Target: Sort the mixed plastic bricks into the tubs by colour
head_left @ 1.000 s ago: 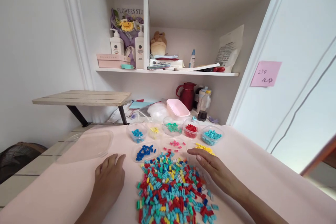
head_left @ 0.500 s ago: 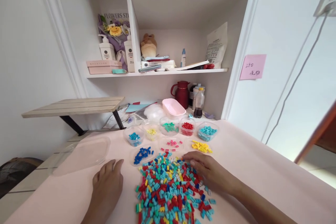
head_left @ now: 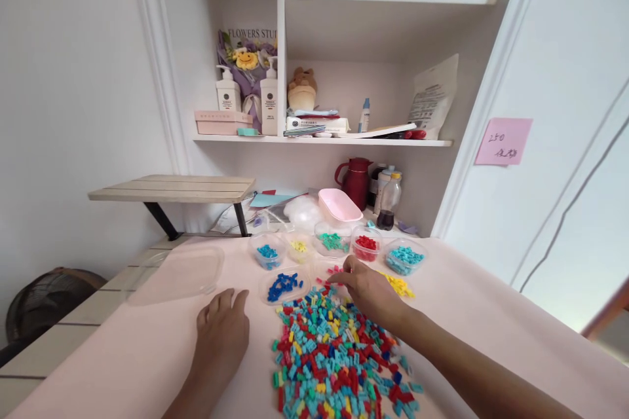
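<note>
A large heap of small mixed-colour building bricks point(head_left: 334, 360) covers the front middle of the pink-covered table. My right hand point(head_left: 366, 288) hangs over the clear tray of pink bricks point(head_left: 322, 281), just behind the heap. Its thumb and forefinger are bent together in a pinch; what lies between them is too small to make out. To the left of the heap, my left hand point(head_left: 223, 324) rests on the cloth, holding nothing, its fingers loosely apart. Dark blue bricks point(head_left: 285, 287) lie in a tray between the hands, and yellow bricks point(head_left: 400, 286) are partly behind my right hand.
Behind stand clear tubs of blue point(head_left: 267, 254), pale yellow point(head_left: 298, 247), green point(head_left: 331, 242), red point(head_left: 366, 245) and turquoise bricks point(head_left: 405, 258). Farther back are a pink basin point(head_left: 340, 206), a red jug point(head_left: 356, 183) and a bottle point(head_left: 389, 203). A clear lid point(head_left: 179, 275) lies left.
My right hand has moved from the heap's right back edge up over the pink-brick tray, its fingers now pinched. My left hand stays resting on the cloth. The view has turned left.
</note>
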Tool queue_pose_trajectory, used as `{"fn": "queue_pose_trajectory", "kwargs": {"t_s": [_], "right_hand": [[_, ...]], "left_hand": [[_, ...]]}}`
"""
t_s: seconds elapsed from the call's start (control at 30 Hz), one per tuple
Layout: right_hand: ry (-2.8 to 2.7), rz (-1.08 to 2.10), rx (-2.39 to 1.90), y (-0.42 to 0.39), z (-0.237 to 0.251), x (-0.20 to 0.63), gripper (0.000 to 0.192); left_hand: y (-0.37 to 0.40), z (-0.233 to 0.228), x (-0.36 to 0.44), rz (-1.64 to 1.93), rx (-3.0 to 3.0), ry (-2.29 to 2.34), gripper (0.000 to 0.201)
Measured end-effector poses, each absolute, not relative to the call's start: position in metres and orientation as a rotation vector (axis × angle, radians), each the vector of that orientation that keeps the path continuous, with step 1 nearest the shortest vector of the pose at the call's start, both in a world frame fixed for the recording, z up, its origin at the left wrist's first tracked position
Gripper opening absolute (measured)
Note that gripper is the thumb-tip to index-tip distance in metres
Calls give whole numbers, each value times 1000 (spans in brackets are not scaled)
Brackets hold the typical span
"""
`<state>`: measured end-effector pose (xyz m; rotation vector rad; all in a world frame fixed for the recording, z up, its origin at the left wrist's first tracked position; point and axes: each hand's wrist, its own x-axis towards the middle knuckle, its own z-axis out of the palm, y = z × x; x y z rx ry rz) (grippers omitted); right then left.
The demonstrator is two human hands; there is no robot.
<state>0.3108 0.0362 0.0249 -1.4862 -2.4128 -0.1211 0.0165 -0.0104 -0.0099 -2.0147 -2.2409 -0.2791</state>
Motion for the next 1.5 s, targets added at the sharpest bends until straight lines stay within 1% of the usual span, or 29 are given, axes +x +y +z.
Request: {"fn": "queue_pose_trajectory", "kwargs": {"t_s": [0.17,0.37,0.47,0.6,0.77,0.93,1.2,1.37,1.5], "right_hand": [[-2455,-160,-1450,41,17,298,43],[-2472,-69,-1506,39,13,299,34],[-2409,106,-1492,31,14,306,33],[-2208,360,-1362,13,19,324,34],[-1943,473,-1422,-9,21,350,35],[-1874,641,-1519,-24,28,361,35],[-1962,513,-1749,-32,43,384,32],[-2048,548,-1820,-30,37,396,36],[-2078,597,-1819,-26,35,399,43]], "left_hand": [[-10,-12,16,-288,-2028,-2250,53],[-9,-12,17,-314,-2042,-2260,52],[-9,-12,17,-324,-2041,-2258,52],[-10,-10,17,-319,-2039,-2268,52],[-8,-8,15,-316,-2025,-2299,51],[-7,-5,15,-253,-2006,-2326,51],[-1,-2,14,-181,-2007,-2329,52],[2,-3,11,-200,-2019,-2323,52],[5,-7,7,-235,-2022,-2287,51]]}}
